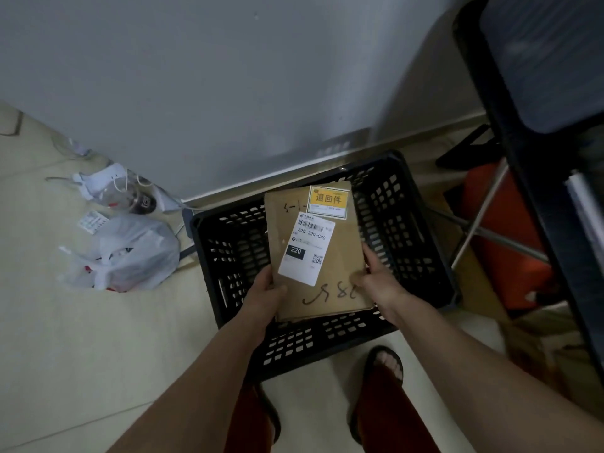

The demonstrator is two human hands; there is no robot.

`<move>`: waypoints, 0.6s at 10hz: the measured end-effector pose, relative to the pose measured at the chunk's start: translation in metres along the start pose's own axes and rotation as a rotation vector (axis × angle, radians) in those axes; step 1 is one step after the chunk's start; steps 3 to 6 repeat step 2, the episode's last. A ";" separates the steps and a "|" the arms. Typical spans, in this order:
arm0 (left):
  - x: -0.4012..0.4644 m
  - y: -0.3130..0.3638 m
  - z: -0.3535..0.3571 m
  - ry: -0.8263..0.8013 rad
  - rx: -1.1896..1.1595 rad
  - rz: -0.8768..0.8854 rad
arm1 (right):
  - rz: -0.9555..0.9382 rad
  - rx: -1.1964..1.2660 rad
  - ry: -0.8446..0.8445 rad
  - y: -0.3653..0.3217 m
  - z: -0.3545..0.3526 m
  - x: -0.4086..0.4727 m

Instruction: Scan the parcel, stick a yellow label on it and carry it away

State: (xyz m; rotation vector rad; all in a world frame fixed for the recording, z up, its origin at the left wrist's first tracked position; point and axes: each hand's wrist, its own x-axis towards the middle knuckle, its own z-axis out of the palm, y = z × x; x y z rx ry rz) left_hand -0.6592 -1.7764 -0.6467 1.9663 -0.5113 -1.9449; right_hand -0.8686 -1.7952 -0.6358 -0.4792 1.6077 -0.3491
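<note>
Parcel point(318, 256) underside hidden above crate point(425, 243)

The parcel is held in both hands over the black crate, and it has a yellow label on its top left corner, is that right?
Not quite. The yellow label is on the top right corner of the parcel, not the left, as the head view shows. The rest holds: the left hand and right hand hold it over the black crate.
</note>
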 end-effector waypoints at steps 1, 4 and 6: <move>-0.016 0.014 0.003 0.056 0.064 -0.018 | -0.022 -0.039 -0.051 -0.019 0.000 -0.024; -0.046 0.038 0.007 0.093 0.073 -0.057 | -0.013 0.020 -0.060 -0.051 0.002 -0.064; -0.046 0.038 0.007 0.093 0.073 -0.057 | -0.013 0.020 -0.060 -0.051 0.002 -0.064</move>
